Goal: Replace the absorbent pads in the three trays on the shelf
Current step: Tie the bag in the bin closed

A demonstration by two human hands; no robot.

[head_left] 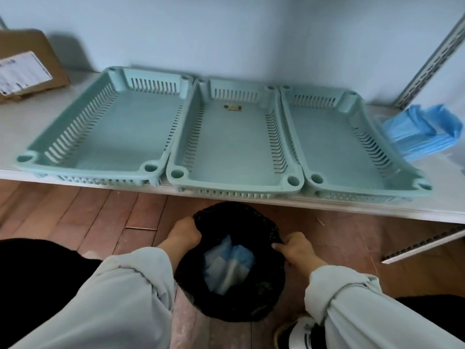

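Two hands [185, 236] [297, 250] grip black bag [251, 293] below trays [234, 182].

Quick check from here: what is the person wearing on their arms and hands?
Both arms are in loose, pale grey-green long sleeves, creased and bunched at the wrists. The left hand and right hand are bare: no gloves, and no rings or watch show.

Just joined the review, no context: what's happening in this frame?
A person crouches at a low shelf, both hands gripping the rim of a black bin bag on the floor: left hand, right hand. Crumpled blue-and-white pads lie inside the bag. The three teal trays on the shelf hold no pads. A stack of folded blue pads waits at the shelf's right end.
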